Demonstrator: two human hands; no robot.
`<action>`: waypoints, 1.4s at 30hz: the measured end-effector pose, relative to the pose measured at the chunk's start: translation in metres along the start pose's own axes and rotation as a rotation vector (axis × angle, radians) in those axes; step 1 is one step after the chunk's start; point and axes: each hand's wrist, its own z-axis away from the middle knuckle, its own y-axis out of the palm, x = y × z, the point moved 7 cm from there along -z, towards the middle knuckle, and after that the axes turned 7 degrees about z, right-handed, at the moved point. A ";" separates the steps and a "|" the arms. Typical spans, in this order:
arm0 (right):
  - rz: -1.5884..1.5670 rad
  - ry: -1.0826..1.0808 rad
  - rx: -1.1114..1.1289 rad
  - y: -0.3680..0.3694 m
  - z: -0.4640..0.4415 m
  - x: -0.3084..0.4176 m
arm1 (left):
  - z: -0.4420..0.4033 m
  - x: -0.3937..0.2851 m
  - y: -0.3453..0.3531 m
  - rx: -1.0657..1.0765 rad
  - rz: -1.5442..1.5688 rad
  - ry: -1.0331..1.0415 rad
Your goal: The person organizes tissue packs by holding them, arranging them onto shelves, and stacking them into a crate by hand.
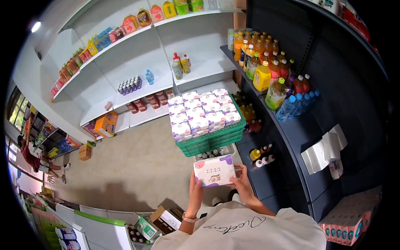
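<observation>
A white tissue pack [214, 170] with purple and blue corners is held level in front of my body. My left hand [195, 192] is closed around its left end. On the opposite end, my right hand [242, 183] grips it with the thumb on top. Just beyond stands a green crate [208, 144] heaped with rows of similar tissue packs [200, 113]. Below the crate, a pale bin [229, 152] with bottles in it is partly hidden by the held pack.
Dark shelving [287, 146] on my right carries drink bottles [261, 75] and several white packs [325, 152]. White shelves [137, 98] stand ahead. An open cardboard box [164, 218] lies at lower left. Another person [31, 156] is far left.
</observation>
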 end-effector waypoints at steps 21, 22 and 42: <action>-0.170 -0.257 0.050 -0.060 -0.334 0.089 | -0.243 -0.114 0.205 1.324 -1.679 1.599; -0.140 -0.292 0.025 -0.066 -0.349 0.092 | -0.261 -0.110 0.206 1.349 -1.694 1.653; 0.074 -0.307 -0.121 -0.166 -0.663 -0.051 | -0.638 0.011 0.074 0.759 -1.377 0.748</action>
